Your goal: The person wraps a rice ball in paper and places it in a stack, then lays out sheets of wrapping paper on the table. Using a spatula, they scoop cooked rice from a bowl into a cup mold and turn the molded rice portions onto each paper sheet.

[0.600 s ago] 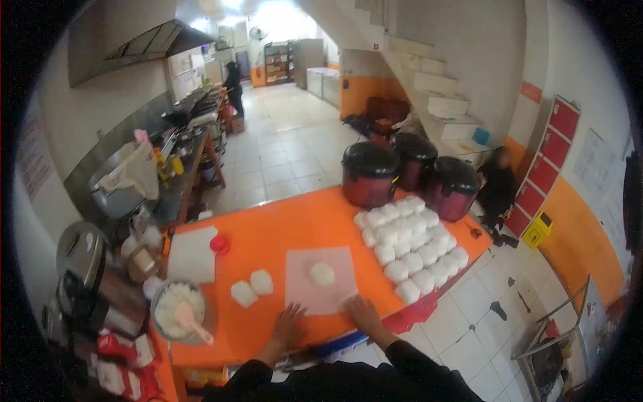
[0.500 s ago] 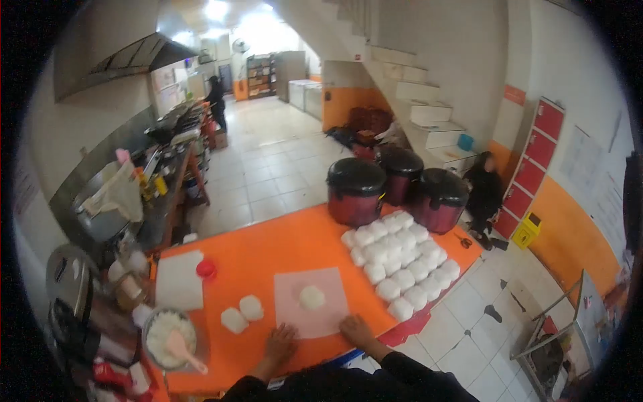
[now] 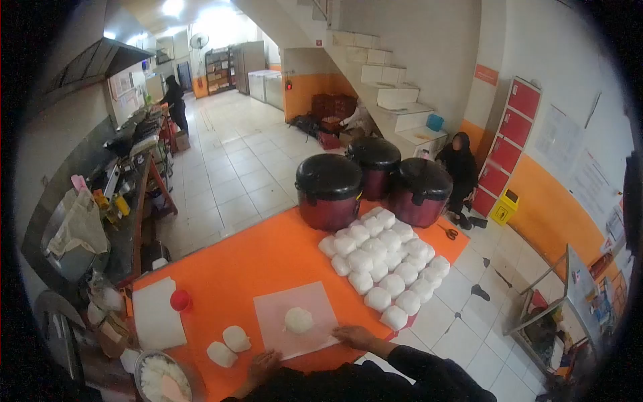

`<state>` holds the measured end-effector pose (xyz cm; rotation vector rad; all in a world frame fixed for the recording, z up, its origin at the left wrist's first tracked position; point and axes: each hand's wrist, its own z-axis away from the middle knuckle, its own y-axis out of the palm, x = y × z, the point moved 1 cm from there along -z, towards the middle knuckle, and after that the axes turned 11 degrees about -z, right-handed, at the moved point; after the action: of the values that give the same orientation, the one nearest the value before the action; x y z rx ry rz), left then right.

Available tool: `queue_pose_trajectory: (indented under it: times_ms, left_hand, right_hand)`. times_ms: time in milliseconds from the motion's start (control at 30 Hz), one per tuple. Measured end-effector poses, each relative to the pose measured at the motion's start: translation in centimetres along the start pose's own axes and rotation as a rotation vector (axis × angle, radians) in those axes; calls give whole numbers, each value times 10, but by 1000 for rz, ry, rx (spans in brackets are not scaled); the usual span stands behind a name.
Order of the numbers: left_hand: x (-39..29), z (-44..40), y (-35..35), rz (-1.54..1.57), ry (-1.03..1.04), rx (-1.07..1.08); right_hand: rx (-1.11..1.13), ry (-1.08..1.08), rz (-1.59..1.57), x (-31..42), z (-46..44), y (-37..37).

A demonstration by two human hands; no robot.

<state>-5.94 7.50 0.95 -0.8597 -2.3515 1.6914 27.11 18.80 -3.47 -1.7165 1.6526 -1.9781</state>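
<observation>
A round portion of rice [image 3: 299, 320] lies on a square paper sheet [image 3: 271, 308] on the orange table [image 3: 234, 268]. My left hand [image 3: 264, 365] is at the sheet's near left corner, its fingers bent and too small to read. At the near right corner, my right hand [image 3: 353, 336] touches the paper edge with its fingers held together. Two white wrapped bundles [image 3: 228, 346] sit left of the sheet. Stacked white bundles [image 3: 385, 258] fill the table's right part. A pot of rice [image 3: 161, 375] with a pink scoop stands at the lower left.
Three dark red cookers [image 3: 329, 201] stand behind the bundles. Scissors [image 3: 447, 232] lie near the right edge. A stack of paper [image 3: 159, 313] and a red round object [image 3: 181, 300] are at left. One person [image 3: 459, 167] sits by the lockers; another [image 3: 175, 104] stands at the far counter.
The head view has turned to the right, shifting the scene left. Both hands have come to the sheet's near corners, and the right fingers now meet the paper edge.
</observation>
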Motion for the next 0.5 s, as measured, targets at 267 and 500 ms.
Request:
queue_pose_trajectory:
  times_ms: [267, 500]
  left_hand:
    - [-4, 6, -15, -116, -420, 493]
    - [14, -46, 28, 216, -667, -35]
  right_hand:
    - [88, 272, -296, 65, 4, -32]
    - [-626, 425, 227, 51, -16, 19]
